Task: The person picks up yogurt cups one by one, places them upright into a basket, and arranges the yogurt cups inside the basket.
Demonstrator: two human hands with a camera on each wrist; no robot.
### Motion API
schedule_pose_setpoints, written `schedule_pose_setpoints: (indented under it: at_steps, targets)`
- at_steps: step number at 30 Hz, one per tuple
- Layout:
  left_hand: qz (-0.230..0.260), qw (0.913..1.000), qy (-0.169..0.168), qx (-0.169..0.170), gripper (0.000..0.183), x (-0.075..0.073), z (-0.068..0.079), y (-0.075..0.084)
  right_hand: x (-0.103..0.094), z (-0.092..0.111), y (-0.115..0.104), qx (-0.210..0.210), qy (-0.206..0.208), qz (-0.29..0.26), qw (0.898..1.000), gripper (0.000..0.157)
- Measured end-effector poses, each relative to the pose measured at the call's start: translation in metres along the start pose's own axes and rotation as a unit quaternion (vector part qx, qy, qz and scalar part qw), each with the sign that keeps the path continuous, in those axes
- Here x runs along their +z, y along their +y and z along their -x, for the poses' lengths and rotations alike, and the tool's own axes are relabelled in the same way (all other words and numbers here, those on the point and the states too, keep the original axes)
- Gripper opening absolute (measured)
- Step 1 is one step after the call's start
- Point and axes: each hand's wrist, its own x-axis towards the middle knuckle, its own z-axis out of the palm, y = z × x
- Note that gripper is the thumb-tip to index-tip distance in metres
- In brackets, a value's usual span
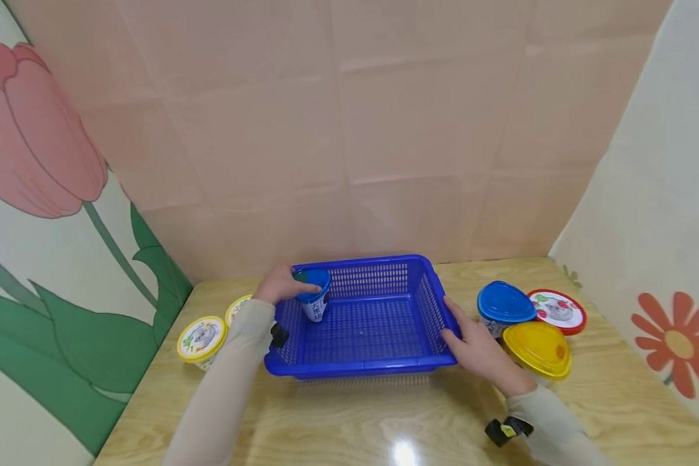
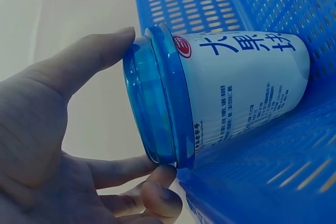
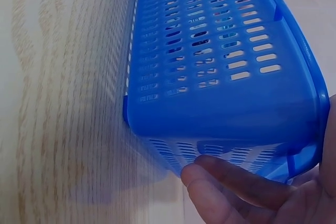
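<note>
A blue plastic basket (image 1: 373, 369) with slotted walls sits on the table. Inside its left end stands a white paper cup (image 2: 244, 90) with dark blue lettering and a translucent blue lid (image 2: 157, 95). My left hand (image 1: 279, 285) grips this cup by the lid, with the thumb on one side and fingers on the other in the left wrist view. At the opposite end, my right hand (image 1: 477, 346) holds the basket's right rim. The right wrist view shows its fingers (image 3: 236, 182) against the outer end wall, while the thumb is hidden there.
Two yellow-rimmed tubs (image 1: 202, 340) stand left of the basket, one partly behind my left sleeve. To the right are a blue-lidded container (image 1: 505, 301), a yellow-lidded container (image 1: 538, 349) and a red-rimmed tub (image 1: 558, 310). A papered wall (image 1: 349, 162) rises behind the table.
</note>
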Motion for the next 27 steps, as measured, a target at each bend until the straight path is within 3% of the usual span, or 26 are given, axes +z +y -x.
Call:
schedule_pose_setpoints:
  at_steps: [7, 18, 27]
  targets:
    - [0.009, 0.9998, 0.008, 0.015, 0.088, 0.001, 0.004, -0.004, 0.004, -0.001, 0.009, -0.011, 0.008, -0.020, 1.000, 0.069]
    - [-0.002, 0.9996, 0.009, 0.025, 0.087, 0.002, 0.002, -0.002, 0.003, 0.000, 0.013, 0.011, -0.004, -0.060, 0.998, 0.071]
    - [-0.003, 0.9996, 0.009, 0.026, 0.086, -0.001, 0.003, -0.002, 0.003, -0.003, 0.013, 0.008, -0.009, -0.062, 0.998, 0.071]
